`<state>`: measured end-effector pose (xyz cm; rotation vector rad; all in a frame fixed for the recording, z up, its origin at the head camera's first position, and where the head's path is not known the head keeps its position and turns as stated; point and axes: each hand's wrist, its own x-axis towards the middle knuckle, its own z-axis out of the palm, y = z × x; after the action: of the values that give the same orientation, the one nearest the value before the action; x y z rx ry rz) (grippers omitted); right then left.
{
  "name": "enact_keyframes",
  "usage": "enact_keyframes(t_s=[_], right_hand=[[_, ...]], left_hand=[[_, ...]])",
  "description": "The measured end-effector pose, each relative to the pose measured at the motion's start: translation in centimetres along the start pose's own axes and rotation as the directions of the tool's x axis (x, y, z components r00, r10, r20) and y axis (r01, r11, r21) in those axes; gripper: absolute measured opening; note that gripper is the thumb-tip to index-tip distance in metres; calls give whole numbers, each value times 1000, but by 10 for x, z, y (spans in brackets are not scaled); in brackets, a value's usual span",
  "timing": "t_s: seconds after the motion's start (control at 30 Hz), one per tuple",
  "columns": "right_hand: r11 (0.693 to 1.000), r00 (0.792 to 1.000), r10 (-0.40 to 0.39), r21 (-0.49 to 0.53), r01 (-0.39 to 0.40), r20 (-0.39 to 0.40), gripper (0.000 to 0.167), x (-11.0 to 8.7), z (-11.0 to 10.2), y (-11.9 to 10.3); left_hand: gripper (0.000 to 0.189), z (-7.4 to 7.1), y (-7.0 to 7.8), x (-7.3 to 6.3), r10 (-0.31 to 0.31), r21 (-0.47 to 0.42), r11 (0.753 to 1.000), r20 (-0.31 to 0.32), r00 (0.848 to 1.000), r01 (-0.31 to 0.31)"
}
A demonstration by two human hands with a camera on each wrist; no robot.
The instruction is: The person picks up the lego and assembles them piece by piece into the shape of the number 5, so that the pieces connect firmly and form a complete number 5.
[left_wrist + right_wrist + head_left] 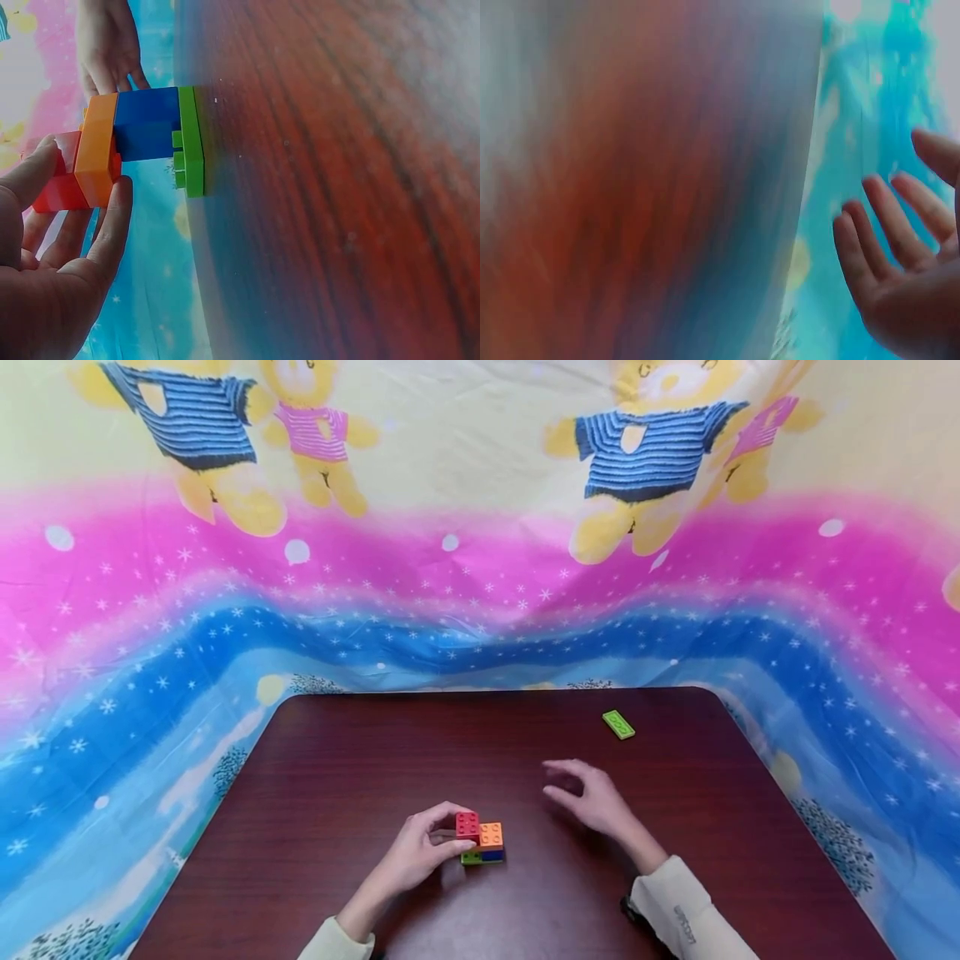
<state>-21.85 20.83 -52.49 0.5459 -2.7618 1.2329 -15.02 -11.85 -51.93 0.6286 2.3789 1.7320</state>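
Near the front middle of the table stands a small stack of toy building bricks. At its bottom lies a green plate brick (191, 142), with a blue brick (148, 124) on one half of it. An orange brick (491, 835) spans the level above, and a red brick (467, 822) sits on top at the left. My left hand (423, 847) pinches the red brick between thumb and fingers. My right hand (596, 797) hovers over the table right of the stack, fingers spread and holding nothing.
A loose light-green plate brick (618, 724) lies at the back right of the dark wooden table (375, 743). A printed cloth (465, 568) with bears and snowflakes hangs behind the table and along its sides.
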Motion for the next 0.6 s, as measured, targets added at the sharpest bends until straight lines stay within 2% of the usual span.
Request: enact_keyframes(t_s=[0.1,0.2,0.4,0.5,0.6], right_hand=[[998,993,59,-7,-60,-103,49,9,-14,20],[990,977,123,-41,-132,-176,51,18,-30,40],[956,923,221,-117,-269,-317,56,37,-58,78],[936,903,263,-139,-325,-339,59,45,-70,95],[922,904,301,-151,-357,-303,62,51,-79,106]], left_hand=[[31,0,0,0,0,-1,1000,0,1000,0],[31,0,-1,0,-2,-3,1000,1,1000,2],[31,-1,-2,0,-3,-5,1000,0,1000,3],[31,0,-2,0,-2,-8,1000,1,1000,2],[31,1,-3,1,2,-8,1000,0,1000,-2]])
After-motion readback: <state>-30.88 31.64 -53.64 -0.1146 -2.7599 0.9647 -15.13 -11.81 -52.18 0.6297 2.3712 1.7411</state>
